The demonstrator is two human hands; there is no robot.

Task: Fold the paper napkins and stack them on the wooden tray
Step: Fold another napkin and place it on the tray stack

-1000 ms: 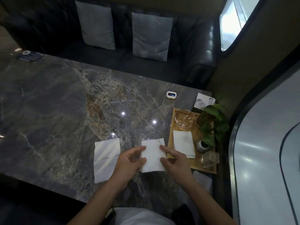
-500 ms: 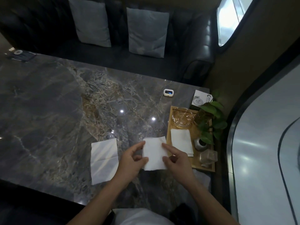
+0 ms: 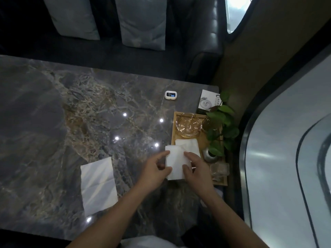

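A folded white napkin (image 3: pixel 176 162) is held between my left hand (image 3: pixel 155 168) on its left edge and my right hand (image 3: pixel 195 167) on its right edge. It straddles the left rim of the wooden tray (image 3: pixel 173 129) and overlaps another folded napkin (image 3: pixel 189 144) that lies in the tray. An unfolded white napkin (image 3: pixel 97 183) lies flat on the marble table (image 3: pixel 53 122), to the left of my hands.
The tray also holds a glass ashtray (image 3: pixel 188 125), a small silver vase (image 3: pixel 209 155) with a green plant (image 3: pixel 222 126) and a clear glass piece (image 3: pixel 219 170). A small white device (image 3: pixel 171 95) and a white card (image 3: pixel 207 102) sit behind the tray. A dark sofa with grey cushions (image 3: pixel 143 22) stands beyond the table.
Both hands have carried the folded napkin to the right, from the table beside the tray onto the tray's left rim, where it now overlaps the napkin in the tray.
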